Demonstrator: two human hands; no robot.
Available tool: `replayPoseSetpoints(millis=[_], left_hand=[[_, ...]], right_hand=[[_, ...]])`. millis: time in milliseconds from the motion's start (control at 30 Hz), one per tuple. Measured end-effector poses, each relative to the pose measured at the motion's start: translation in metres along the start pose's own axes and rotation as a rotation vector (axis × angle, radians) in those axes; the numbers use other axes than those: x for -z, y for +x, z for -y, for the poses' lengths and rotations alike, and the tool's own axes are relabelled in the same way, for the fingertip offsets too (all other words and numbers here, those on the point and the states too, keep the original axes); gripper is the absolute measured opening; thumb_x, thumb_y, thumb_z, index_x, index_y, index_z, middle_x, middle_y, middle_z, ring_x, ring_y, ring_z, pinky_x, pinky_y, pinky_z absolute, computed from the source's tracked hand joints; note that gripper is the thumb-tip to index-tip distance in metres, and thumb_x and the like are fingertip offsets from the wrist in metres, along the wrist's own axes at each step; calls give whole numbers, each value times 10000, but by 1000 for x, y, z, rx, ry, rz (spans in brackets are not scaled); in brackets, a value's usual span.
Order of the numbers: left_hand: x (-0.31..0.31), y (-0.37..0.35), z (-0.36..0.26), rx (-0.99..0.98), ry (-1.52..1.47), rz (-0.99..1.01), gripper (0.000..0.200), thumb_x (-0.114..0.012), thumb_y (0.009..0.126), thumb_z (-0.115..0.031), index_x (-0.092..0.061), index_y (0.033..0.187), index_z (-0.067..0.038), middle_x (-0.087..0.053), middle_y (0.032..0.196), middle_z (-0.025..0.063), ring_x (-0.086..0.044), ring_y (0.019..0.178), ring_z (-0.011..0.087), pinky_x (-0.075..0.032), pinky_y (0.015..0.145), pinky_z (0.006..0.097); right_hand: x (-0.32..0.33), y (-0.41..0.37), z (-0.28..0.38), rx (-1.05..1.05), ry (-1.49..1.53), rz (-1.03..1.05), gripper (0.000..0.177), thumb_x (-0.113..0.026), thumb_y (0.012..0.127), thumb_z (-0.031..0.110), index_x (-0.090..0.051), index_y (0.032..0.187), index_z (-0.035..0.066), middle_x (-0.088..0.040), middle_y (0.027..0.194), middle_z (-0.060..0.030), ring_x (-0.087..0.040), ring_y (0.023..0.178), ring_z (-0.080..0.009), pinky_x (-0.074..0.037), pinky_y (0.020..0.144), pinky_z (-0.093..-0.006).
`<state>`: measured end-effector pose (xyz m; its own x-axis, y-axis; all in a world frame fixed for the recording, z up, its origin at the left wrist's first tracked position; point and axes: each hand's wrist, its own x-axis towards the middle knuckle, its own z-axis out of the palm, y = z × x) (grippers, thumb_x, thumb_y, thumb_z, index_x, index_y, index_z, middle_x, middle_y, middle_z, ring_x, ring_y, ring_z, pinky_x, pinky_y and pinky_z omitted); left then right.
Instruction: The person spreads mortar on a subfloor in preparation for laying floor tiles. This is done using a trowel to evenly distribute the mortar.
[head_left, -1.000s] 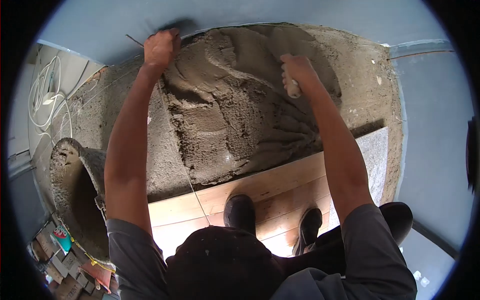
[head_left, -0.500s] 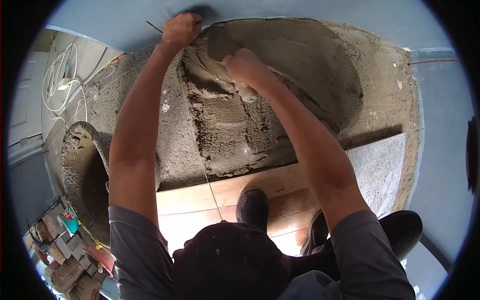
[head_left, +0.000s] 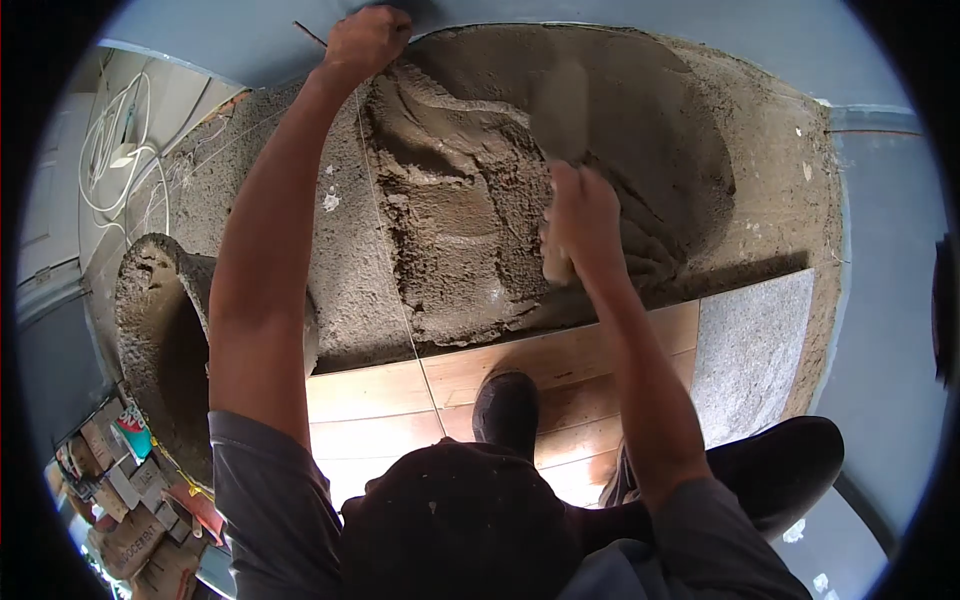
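My right hand [head_left: 582, 222] is closed round the handle of a trowel [head_left: 562, 110], whose blurred blade lies over the wet mortar [head_left: 640, 120]. My left hand [head_left: 368, 40] rests against the grey wall at the top with its fingers curled in; whether it holds anything is hidden. Below it, the mortar is ridged and rough on the left and smoother on the right. A thin string [head_left: 385, 235] runs down across the mortar's left edge to the wood-look tiles [head_left: 375, 395].
A mortar-crusted bucket [head_left: 150, 300] stands at the left. Beyond it are a coiled white cable [head_left: 128, 185] and stacked boxes and bags [head_left: 140, 535]. A grey speckled tile [head_left: 752, 350] lies at the right. My shoe [head_left: 506, 410] is on the tiles.
My right hand has moved right and down with the trowel, whose blade now points upward. My left hand stays at the wall, slightly higher in view.
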<state>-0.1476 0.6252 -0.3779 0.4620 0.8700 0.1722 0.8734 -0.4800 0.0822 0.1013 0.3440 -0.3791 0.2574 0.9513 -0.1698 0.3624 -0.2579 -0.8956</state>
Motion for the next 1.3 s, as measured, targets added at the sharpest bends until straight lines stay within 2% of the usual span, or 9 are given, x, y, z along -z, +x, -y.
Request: replayPoseSetpoints(millis=[67,233,400,467,567,700,900,1167,1300], left_hand=[[-3,1,3,-8,-18,11,250,-616,941,-356,-742,1108,-219,-725,1093,102,-678,1012,354,-548,880,470],[4,0,-3,18,27,64,246,-620,937,-351,-745,1101,-218,-718,1112,104,-673,1032,345,-547,887,464],[10,10,-1,-16,13,83,249,-631,918,-352,-753,1081,-208,-721,1071,115,-678,1009,344,-547,867,469],[4,15,5,-23,1,110,254,-631,911,-349,-756,1077,-202,-725,1048,117,-683,997,342,-547,860,467],[3,12,4,-20,-17,67,252,-627,909,-339,-760,1060,-186,-727,1020,123,-684,978,347,-548,856,466],[9,14,1,-38,-51,98,237,-628,885,-301,-747,1001,-132,-718,953,152,-683,900,360,-546,809,467],[11,21,6,-83,-81,145,208,-605,814,-238,-739,862,-86,-712,845,174,-684,814,390,-553,769,501],[9,21,8,-72,-133,126,208,-598,790,-221,-728,821,-62,-697,838,204,-665,781,406,-543,744,506],[1,23,12,-109,-103,117,206,-600,786,-215,-732,819,-61,-698,837,203,-672,797,407,-546,752,511]], right_hand=[[-1,-20,26,-582,281,-37,257,-552,988,242,-585,964,-12,-555,675,-95,-645,630,-225,-544,505,-406],[-102,7,5,391,-675,1,333,-834,729,228,-660,918,15,-660,855,-160,-668,811,-319,-559,719,-447],[-124,69,67,445,-739,296,428,-884,655,233,-708,994,41,-693,910,-170,-698,823,-303,-581,735,-441],[-129,76,40,236,-228,304,226,-707,827,198,-667,940,7,-681,794,-160,-712,747,-298,-584,641,-431],[-110,46,22,328,-219,119,203,-643,904,191,-648,908,-12,-676,726,-139,-721,717,-292,-590,599,-407],[-114,16,34,451,-646,214,405,-869,651,182,-665,928,-31,-699,785,-162,-706,774,-293,-596,715,-418],[-142,69,68,720,-803,306,88,-685,820,111,-682,810,24,-712,766,-151,-732,762,-283,-598,665,-428],[-54,37,63,207,-653,328,311,-535,974,238,-690,863,-7,-696,812,-234,-705,771,-390,-584,706,-482],[-62,62,68,369,-701,430,394,-507,991,296,-693,873,-31,-688,830,-265,-699,789,-409,-575,714,-501]])
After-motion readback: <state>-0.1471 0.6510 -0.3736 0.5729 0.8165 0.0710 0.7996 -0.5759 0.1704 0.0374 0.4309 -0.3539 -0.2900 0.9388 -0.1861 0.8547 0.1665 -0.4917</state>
